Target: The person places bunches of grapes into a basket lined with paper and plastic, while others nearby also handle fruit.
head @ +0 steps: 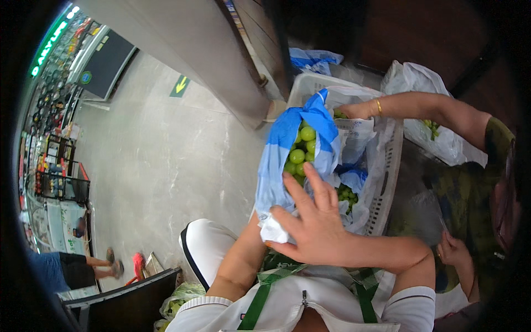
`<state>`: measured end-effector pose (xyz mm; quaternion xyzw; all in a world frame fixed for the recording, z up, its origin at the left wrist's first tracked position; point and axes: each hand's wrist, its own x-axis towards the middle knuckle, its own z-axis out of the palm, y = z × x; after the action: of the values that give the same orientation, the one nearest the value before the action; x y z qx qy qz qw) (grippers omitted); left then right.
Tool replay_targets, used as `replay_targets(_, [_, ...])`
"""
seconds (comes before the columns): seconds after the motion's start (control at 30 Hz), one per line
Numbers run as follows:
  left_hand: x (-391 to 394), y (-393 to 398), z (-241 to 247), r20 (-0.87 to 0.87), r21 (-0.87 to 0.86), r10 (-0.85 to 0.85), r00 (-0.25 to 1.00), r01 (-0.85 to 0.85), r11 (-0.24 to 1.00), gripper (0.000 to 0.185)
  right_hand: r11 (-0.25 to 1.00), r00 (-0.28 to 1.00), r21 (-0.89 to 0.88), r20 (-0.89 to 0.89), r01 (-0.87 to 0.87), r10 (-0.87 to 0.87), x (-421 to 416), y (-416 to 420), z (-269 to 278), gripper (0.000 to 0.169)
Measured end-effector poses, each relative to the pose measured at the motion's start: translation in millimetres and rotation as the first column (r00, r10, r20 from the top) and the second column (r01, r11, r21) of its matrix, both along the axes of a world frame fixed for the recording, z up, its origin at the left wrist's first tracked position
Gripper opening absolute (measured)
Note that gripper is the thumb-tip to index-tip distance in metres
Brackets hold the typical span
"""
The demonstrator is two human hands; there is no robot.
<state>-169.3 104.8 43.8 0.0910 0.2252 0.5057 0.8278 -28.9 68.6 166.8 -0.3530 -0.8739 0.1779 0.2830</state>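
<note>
A bunch of green grapes (299,155) lies in a blue and white paper wrap (271,174) that is open along the middle. My left forearm (244,253) reaches under this wrapped bunch, which rests on my left hand; the hand itself is hidden beneath it. Over the near end of the wrap, my right hand (311,216) spreads its fingers, and two fingertips touch the grapes. A white crumpled end of paper (274,230) sits by my right thumb. Behind the bunch stands a white plastic basket (386,195) holding more paper and smaller grapes (347,197).
Another person's hand (356,111), with a gold bracelet, reaches into the basket from the right. Their other hand (454,251) is lower right. White plastic bags (419,81) lie beyond the basket. A pillar (199,54) rises from the grey floor (166,166), left of the basket.
</note>
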Motion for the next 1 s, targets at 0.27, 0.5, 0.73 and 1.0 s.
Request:
replay_targets(0.27, [5,22,-8,0.090,-0.037,0.066,0.994,-0.063,0.997,0.054,0.994,0.989,0.105,-0.144,-0.022,0.038,34,29,-10,0.047])
replay_targets(0.5, [17,22,-8,0.071,-0.124,0.076,0.995,-0.067,0.990,0.051,0.602,0.624,-0.791,-0.525,-0.107,-0.579,25,84,-38,0.073])
replay_targets(0.73, [-21,37,7,-0.548,-0.038,-0.119,0.828,0.118,0.992,0.051,0.628,0.411,-0.770,-0.610,-0.107,-0.678,16,90,-57,0.079])
replay_targets(1.0, [-42,70,31,-0.666,0.183,-0.265,0.698,0.497,0.848,0.080,0.661,0.360,-0.750,-0.612,0.019,-0.704,12,90,-81,0.069])
